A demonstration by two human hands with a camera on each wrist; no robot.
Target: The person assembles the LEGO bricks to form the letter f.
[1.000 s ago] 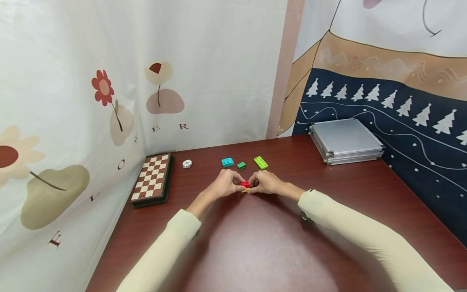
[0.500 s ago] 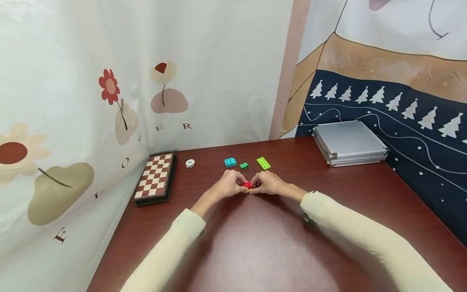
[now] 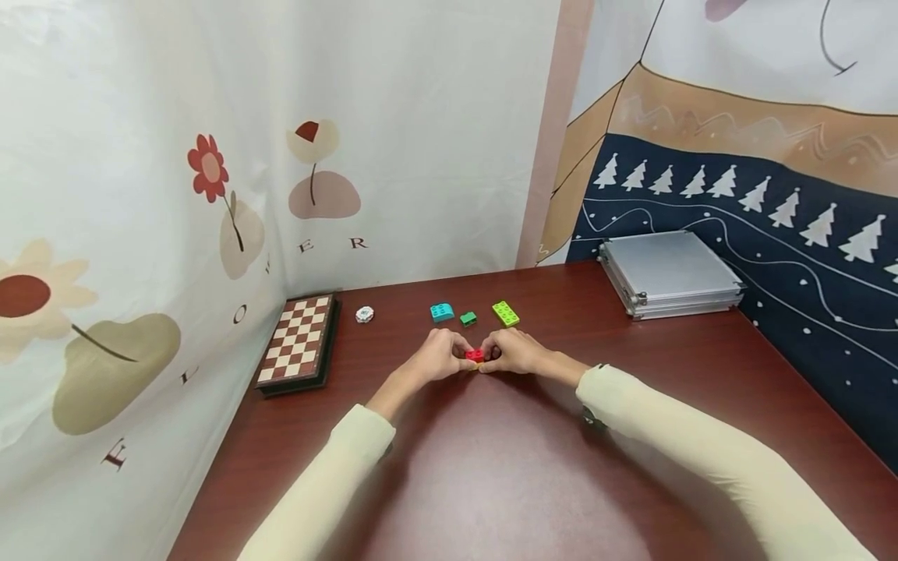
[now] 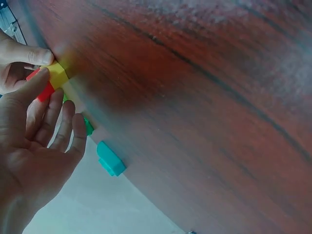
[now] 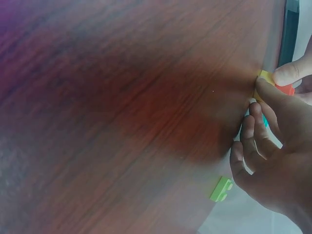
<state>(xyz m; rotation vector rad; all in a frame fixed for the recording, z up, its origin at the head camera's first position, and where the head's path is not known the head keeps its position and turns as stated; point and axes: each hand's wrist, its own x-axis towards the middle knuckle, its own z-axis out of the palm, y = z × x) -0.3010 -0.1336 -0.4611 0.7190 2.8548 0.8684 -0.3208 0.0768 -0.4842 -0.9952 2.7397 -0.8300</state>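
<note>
Above the middle of the table, a red toy building brick sits against a yellow building brick, the two touching. My left hand pinches this pair from the left, its thumb near where red meets yellow; its other fingers spread loosely in the left wrist view. From the other side my right hand pinches the same pair, with its thumb against the yellow brick. Fingers hide much of both bricks. Just beyond the hands lie a teal curved brick, a small green brick and a lime brick.
A folded chessboard box lies at the table's left edge, with a small white round object beside it. Silver flat cases are stacked at the back right. Printed curtains border the table behind and at the sides.
The head view has shifted slightly. Both hands keep their grip on the red and yellow bricks in nearly the same place, and less yellow shows below the red. The other bricks stay put.
</note>
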